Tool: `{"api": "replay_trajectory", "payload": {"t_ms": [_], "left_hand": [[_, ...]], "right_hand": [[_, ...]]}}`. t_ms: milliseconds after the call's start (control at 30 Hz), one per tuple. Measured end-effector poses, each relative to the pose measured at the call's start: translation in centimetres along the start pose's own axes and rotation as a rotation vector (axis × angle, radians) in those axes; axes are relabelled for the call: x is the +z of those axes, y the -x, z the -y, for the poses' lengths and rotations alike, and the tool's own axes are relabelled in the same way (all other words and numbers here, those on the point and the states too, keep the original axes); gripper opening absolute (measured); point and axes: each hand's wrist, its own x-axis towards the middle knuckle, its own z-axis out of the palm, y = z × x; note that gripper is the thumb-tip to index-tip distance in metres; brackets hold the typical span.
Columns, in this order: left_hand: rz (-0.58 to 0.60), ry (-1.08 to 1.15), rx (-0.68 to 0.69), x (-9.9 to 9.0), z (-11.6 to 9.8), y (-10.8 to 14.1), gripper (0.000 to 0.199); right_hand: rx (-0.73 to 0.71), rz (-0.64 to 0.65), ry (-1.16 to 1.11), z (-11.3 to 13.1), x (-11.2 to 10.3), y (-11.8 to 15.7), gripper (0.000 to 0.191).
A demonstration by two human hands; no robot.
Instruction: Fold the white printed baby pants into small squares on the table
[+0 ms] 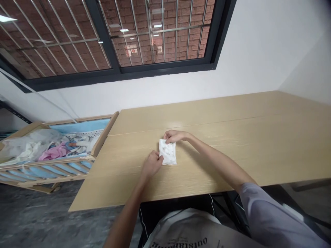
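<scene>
A small white rectangular packet (167, 152) with faint printed figures rests at the front middle of the wooden table (232, 137). It looks soft and folded; its exact kind cannot be made out. My left hand (152, 163) pinches its lower left edge between thumb and fingers. From above, my right hand (174, 136) bends over the top edge, thumb on the packet's face and fingers curled behind it. Parts of the fingers on both hands are hidden.
To the left stands a wooden crib (103, 137) holding a clear plastic bag (33, 141), a pink cloth (54, 151) and other fabrics. A barred window (165, 38) is in the wall behind the table. White cables hang below the table's front edge.
</scene>
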Motion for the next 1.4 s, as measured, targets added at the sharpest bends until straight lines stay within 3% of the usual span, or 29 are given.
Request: {"api": "replay_trajectory", "payload": {"t_ms": [133, 300, 433, 533, 667, 800, 1033, 1200, 1400], "left_hand": [[-0.023, -0.178, -0.055, 1.1, -0.6, 0.5, 0.023], [-0.046, -0.307, -0.062, 1.6, -1.0, 1.0, 0.028], [-0.172, -0.342, 0.026, 1.8, -1.0, 2.2, 0.034], [-0.273, -0.229, 0.183, 2.8, -1.2, 4.4, 0.041], [-0.243, -0.220, 0.290, 5.5, -1.7, 7.2, 0.055], [-0.209, -0.302, 0.274, 7.4, -1.7, 7.9, 0.051], [-0.205, -0.331, 0.265, 7.2, -1.7, 7.7, 0.054], [-0.183, -0.331, 0.244, 7.1, -1.7, 7.8, 0.056], [-0.191, -0.328, 0.238, 7.2, -1.9, 7.8, 0.054]], "right_hand": [[0.002, 0.005, 0.149, -2.3, 0.8, -1.8, 0.024], [-0.062, -0.086, 0.395, -3.9, 0.0, -1.7, 0.044], [-0.127, -0.165, 0.489, -2.7, 0.7, -0.2, 0.048], [-0.288, -0.282, 0.553, -0.6, 3.3, 2.3, 0.051], [-0.481, -0.144, 0.657, 1.6, 7.5, 6.5, 0.056], [-0.571, 0.002, 0.712, 1.0, 9.5, 8.6, 0.060], [-0.489, 0.016, 0.725, -2.5, 7.2, 7.3, 0.058], [-0.433, -0.050, 0.729, -3.5, 5.1, 5.5, 0.061], [-0.411, -0.082, 0.739, -4.6, 4.1, 3.9, 0.063]]}}
